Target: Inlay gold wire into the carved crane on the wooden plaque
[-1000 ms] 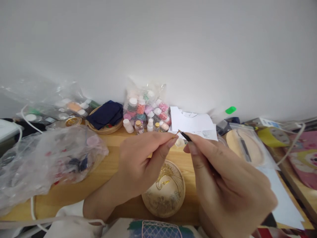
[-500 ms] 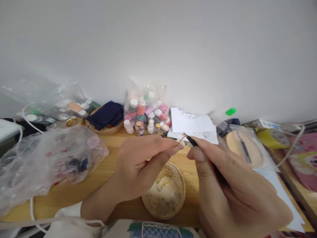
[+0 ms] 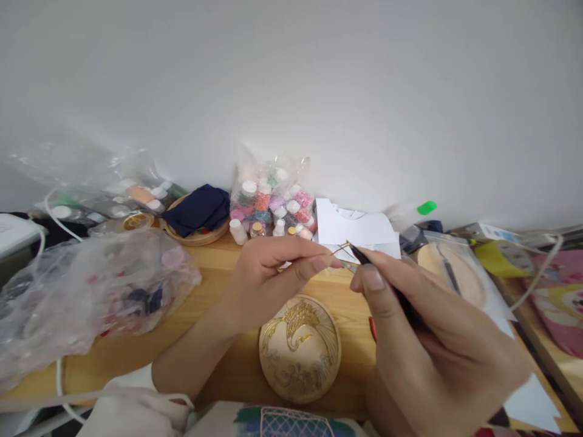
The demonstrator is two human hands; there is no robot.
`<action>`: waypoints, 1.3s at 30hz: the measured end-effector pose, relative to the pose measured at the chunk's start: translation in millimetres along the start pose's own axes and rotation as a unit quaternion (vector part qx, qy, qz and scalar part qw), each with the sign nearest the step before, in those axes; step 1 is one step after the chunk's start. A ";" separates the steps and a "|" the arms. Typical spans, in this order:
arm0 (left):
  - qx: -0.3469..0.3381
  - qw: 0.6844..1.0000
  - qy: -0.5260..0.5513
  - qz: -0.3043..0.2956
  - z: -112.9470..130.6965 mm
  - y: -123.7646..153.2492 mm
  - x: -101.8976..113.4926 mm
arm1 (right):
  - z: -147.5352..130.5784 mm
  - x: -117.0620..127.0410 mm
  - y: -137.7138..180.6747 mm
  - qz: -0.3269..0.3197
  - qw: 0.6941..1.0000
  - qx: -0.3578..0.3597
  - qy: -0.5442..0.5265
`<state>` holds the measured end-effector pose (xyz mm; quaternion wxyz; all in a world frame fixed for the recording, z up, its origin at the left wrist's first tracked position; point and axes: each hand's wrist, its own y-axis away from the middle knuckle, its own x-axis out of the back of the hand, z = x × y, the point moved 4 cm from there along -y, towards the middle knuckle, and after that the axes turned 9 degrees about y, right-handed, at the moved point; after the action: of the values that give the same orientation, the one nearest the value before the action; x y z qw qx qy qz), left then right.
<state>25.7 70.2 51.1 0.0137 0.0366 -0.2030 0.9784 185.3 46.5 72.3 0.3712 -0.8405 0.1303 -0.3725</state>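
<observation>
My left hand (image 3: 276, 276) is closed in a pinch on a thin gold-coloured wire (image 3: 338, 249), whose free end sticks out to the right past the fingertips. Black tweezers (image 3: 358, 254) are gripped in my right hand (image 3: 421, 325), and their tips meet the wire's outer end. Both hands hover over the wooden table. Below and between them lies a round pale wooden plaque (image 3: 300, 358) with a line-drawn bird, its upper part overlaid with gold and its lower part grey line work.
Clear plastic bags (image 3: 91, 291) crowd the left side. At the back are a bag of small bead jars (image 3: 273, 197), a dark blue cloth (image 3: 199, 209) on a round wooden tray (image 3: 204, 238), and white papers (image 3: 355, 227). A bagged wooden disc (image 3: 469, 282) lies on the right.
The wire now tilts lower, nearer level, with its end at the tweezer tips. My left hand has turned slightly and shifted right, uncovering more of the plaque.
</observation>
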 end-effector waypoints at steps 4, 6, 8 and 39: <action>-0.051 0.994 -0.098 0.016 3.5 2.4 1.0 | 2.4 1.9 -3.9 -0.008 1.000 0.014 0.019; -0.092 0.985 -0.145 0.013 6.3 4.9 -0.3 | 2.4 4.1 -6.0 0.002 1.000 0.016 0.020; -0.117 0.976 -0.181 0.013 8.3 7.9 -2.1 | 1.9 5.4 -7.6 0.003 1.000 0.017 0.016; 0.311 0.789 0.506 -0.160 -14.8 16.3 -26.7 | 28.4 -31.2 -18.5 -0.187 0.875 -0.217 -0.390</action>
<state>50.7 60.8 29.1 0.2585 -0.4295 0.1567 0.8510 183.3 89.7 56.4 0.1234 -0.9858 -0.1068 -0.0393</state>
